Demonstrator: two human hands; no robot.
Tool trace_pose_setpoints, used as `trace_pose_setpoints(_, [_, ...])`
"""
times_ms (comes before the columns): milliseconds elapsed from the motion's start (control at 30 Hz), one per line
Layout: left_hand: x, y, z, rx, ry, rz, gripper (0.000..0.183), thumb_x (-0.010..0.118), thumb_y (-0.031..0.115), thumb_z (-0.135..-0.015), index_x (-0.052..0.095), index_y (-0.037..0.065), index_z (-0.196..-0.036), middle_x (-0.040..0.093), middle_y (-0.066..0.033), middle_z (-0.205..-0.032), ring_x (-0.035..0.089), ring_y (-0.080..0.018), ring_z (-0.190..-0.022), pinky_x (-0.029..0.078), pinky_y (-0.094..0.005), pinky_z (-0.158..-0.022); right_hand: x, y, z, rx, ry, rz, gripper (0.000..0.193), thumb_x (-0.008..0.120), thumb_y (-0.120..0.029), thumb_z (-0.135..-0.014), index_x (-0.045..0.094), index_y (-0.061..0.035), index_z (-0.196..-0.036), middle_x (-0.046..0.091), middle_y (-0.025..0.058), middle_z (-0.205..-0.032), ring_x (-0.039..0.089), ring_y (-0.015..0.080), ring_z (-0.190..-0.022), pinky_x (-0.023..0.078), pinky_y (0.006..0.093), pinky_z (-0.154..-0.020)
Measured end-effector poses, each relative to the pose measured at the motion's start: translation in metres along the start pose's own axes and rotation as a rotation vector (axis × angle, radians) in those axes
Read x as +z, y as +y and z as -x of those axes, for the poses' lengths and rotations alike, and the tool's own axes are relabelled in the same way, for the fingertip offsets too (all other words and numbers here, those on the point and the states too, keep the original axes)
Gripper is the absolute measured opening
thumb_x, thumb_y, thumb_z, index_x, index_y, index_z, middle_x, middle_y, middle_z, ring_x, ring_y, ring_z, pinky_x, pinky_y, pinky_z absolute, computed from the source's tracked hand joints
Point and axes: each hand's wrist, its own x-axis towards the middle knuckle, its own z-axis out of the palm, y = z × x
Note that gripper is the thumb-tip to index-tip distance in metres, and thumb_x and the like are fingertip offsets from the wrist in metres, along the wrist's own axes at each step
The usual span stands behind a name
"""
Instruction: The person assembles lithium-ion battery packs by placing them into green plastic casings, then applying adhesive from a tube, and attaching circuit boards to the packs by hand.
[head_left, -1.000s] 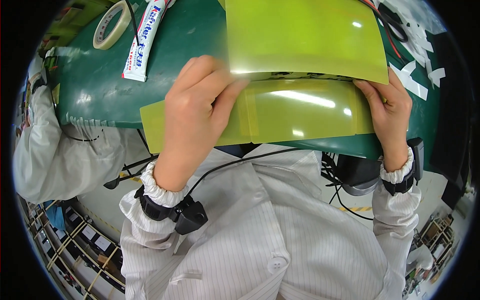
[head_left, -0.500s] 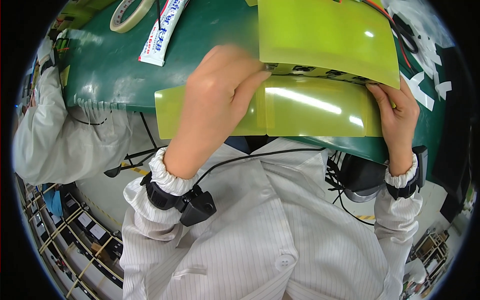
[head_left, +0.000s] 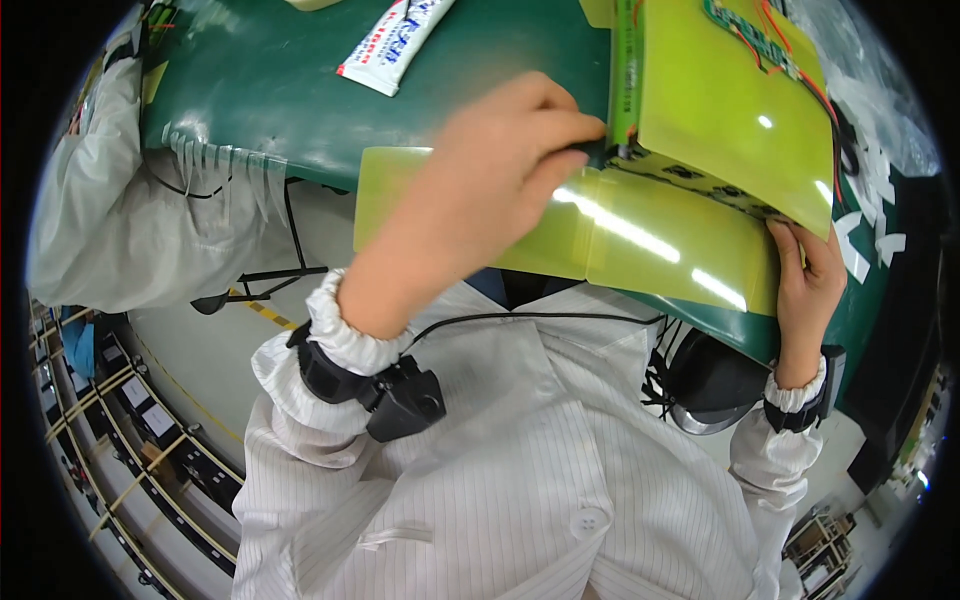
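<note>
A boxy battery pack point(head_left: 735, 120) with a glossy yellow-green sheet over its top stands at the right of the green table. Green cells point(head_left: 625, 70) show along its left side, and dark metal contacts line its near edge. A yellow-green flap point(head_left: 660, 235) lies flat on the near side, overhanging the table edge. My left hand point(head_left: 490, 165) is at the pack's near left corner, thumb and index finger bent close together; whatever they pinch is hidden. My right hand point(head_left: 812, 275) grips the near right corner of the pack, thumb against its near face.
On the pack lies a green circuit board point(head_left: 750, 35) with red and black wires. A white and blue tube point(head_left: 395, 45) sits at the back left. White cut pieces point(head_left: 855, 245) and clear plastic point(head_left: 900, 120) are at the right. A co-worker's sleeve point(head_left: 90, 210) is far left.
The pack now appears turned, its left side with green cells coming into sight. My left hand has moved right with the corner. The view has shifted; my right hand keeps its grip.
</note>
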Motion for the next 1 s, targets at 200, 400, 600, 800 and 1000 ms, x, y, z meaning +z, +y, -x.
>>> trace_pose_setpoints(200, [0.006,0.003,0.006,0.006,0.045,-0.013,0.024,0.057,-0.002,-0.073,0.058,-0.003,-0.097,0.051,-0.0103,-0.089,0.053,-0.0238,-0.078,0.044,-0.0292,-0.066,0.000,0.004,0.000,-0.026,0.010,-0.002,0.012,0.062,0.002,-0.074,0.060,0.0039,-0.087,0.060,0.0146,-0.089,0.059,0.0240,-0.077,0.044,0.0258,-0.068])
trace_pose_setpoints(400, [0.009,0.005,0.008,0.063,-0.022,-0.007,0.026,0.050,-0.003,-0.073,0.055,-0.009,-0.098,0.048,-0.0126,-0.089,0.047,-0.0252,-0.082,0.043,-0.0305,-0.071,-0.003,0.010,0.005,0.017,-0.022,0.043,0.012,0.060,0.000,-0.076,0.059,0.0028,-0.088,0.060,0.0157,-0.089,0.059,0.0263,-0.077,0.044,0.0278,-0.067])
trace_pose_setpoints(600, [0.002,0.005,0.013,0.085,-0.061,0.001,0.033,0.049,-0.001,-0.069,0.054,-0.009,-0.101,0.046,-0.0133,-0.095,0.044,-0.0261,-0.084,0.041,-0.0304,-0.075,0.001,0.009,0.008,0.036,0.001,0.012,0.014,0.062,-0.004,-0.079,0.061,0.0032,-0.091,0.062,0.0134,-0.088,0.059,0.0200,-0.078,0.043,0.0271,-0.070])
trace_pose_setpoints(800, [0.005,0.004,0.004,0.160,-0.091,-0.019,0.027,0.049,0.001,-0.070,0.055,-0.008,-0.094,0.047,-0.0107,-0.091,0.045,-0.0243,-0.087,0.040,-0.0298,-0.077,-0.003,0.005,0.006,-0.004,0.006,-0.007,0.014,0.061,0.003,-0.073,0.060,0.0041,-0.087,0.060,0.0157,-0.086,0.058,0.0257,-0.075,0.043,0.0264,-0.063])
trace_pose_setpoints(1000, [-0.001,0.011,0.005,0.031,-0.185,-0.124,0.037,0.057,0.002,-0.069,0.053,-0.005,-0.104,0.049,-0.0149,-0.100,0.047,-0.0305,-0.092,0.040,-0.0362,-0.080,-0.012,0.008,-0.002,-0.036,-0.006,-0.088,0.017,0.065,-0.005,-0.072,0.062,0.0016,-0.087,0.060,0.0126,-0.092,0.058,0.0277,-0.081,0.046,0.0302,-0.069])
